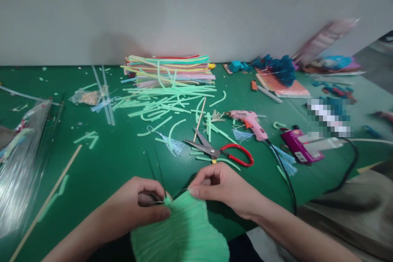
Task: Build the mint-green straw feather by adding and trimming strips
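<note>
A mint-green ribbed, fuzzy piece (181, 229), seemingly made of chenille stems side by side, hangs at the front edge of the table. My left hand (144, 202) pinches its gathered top corner, where thin dark wires (160, 172) stick up. With thumb and index finger pressed together, my right hand (217, 186) grips the upper right edge of the same piece. A fine wire (181, 192) curves between the two hands. Just beyond my right hand lie scissors (215, 151) with red handles, blades apart. The lower end of the green piece is cut off by the frame.
Loose green chenille stems (162, 102) lie before a multicoloured bundle (172, 71) by the wall. A pink glue gun (250, 123) with a black cord and a purple device (299, 145) are at right. Left are a wooden stick (49, 198) and clear plastic wrap (24, 176).
</note>
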`<state>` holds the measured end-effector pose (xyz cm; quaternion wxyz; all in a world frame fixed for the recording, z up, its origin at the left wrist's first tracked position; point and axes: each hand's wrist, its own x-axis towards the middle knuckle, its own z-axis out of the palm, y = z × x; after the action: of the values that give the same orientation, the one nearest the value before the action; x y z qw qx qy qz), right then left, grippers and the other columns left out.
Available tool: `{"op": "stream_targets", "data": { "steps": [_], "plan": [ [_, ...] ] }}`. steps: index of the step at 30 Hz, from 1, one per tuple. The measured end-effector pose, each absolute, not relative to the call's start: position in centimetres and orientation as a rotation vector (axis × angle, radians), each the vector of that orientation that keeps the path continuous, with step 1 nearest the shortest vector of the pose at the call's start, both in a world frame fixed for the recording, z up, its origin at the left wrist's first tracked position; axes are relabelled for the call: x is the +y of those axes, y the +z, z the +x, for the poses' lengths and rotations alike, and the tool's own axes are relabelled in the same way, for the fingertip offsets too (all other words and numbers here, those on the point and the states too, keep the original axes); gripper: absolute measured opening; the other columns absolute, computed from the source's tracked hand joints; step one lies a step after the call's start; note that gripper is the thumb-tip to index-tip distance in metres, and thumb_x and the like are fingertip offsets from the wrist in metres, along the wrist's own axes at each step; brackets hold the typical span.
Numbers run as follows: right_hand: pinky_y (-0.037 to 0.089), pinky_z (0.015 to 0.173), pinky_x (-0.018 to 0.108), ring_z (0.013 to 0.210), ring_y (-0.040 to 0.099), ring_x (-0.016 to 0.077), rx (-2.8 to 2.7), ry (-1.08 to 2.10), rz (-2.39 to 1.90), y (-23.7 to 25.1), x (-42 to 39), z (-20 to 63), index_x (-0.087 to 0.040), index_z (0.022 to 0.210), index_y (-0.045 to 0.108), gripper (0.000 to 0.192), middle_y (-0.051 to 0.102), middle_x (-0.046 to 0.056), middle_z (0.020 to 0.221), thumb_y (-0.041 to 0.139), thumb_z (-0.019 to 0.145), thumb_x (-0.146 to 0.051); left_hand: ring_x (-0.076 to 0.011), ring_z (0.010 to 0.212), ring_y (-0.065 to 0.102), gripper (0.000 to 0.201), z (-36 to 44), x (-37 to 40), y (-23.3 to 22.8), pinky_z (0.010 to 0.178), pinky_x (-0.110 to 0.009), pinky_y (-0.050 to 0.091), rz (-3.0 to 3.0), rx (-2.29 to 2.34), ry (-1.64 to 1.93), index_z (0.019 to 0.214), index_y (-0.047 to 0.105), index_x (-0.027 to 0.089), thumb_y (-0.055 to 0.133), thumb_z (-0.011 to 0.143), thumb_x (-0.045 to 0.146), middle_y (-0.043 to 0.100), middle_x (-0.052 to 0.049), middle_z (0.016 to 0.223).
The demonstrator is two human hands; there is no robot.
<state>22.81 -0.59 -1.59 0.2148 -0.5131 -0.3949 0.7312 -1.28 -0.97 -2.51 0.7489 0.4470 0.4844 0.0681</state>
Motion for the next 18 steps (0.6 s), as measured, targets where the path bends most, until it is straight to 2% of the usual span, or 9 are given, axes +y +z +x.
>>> {"op": "stream_targets", "data": {
  "steps": [5,8,12,16,18],
  "plan": [
    [0.034,0.054,0.019,0.057,0.046,0.0069,-1.201,2.017,-1.404,-1.5,-0.7,22.8,-0.014,0.077,0.072,0.024,0.057,-0.003,0.061,0.079,0.071,-0.037,-0.007,0.053,0.033,0.032,-1.6,-1.2,-2.8,0.052,-0.021,0.023,0.937,1.113,0.156,0.072,0.055,0.017,0.079,0.066,0.037,0.041,0.012,0.053],
    [0.03,0.052,0.019,0.055,0.041,0.0063,-1.291,1.951,-1.421,-1.5,-0.9,22.7,-0.014,0.075,0.068,0.025,0.052,-0.004,0.059,0.078,0.072,-0.037,-0.0078,0.054,0.034,0.031,-1.4,-1.3,-2.6,0.053,-0.022,0.023,0.978,1.077,0.17,0.075,0.057,0.017,0.078,0.068,0.039,0.042,0.011,0.054],
    [0.03,0.053,0.02,0.057,0.04,0.0068,-1.36,1.932,-1.356,-1.7,-1.2,22.6,-0.014,0.083,0.069,0.026,0.052,-0.004,0.061,0.073,0.078,-0.039,-0.0087,0.055,0.035,0.029,-0.7,-1.4,-2.4,0.053,-0.022,0.023,1.038,1.057,0.238,0.091,0.063,0.018,0.069,0.077,0.043,0.043,0.01,0.058],
    [0.03,0.055,0.02,0.059,0.041,0.0072,-1.314,1.969,-1.286,-2.1,-1.6,22.2,-0.014,0.087,0.071,0.026,0.054,-0.003,0.064,0.071,0.08,-0.039,-0.0092,0.059,0.039,0.025,0.0,-1.5,-2.6,0.055,-0.022,0.026,1.077,1.076,0.305,0.077,0.061,0.016,0.068,0.077,0.04,0.048,0.007,0.062],
    [0.032,0.057,0.02,0.061,0.043,0.0073,-1.27,1.984,-1.257,-2.3,-1.6,22.1,-0.014,0.086,0.071,0.025,0.056,-0.002,0.067,0.072,0.079,-0.038,-0.0096,0.06,0.04,0.024,0.2,-1.5,-2.8,0.056,-0.023,0.026,1.089,1.082,0.299,0.078,0.061,0.016,0.069,0.076,0.039,0.049,0.007,0.063]
  ]
}}
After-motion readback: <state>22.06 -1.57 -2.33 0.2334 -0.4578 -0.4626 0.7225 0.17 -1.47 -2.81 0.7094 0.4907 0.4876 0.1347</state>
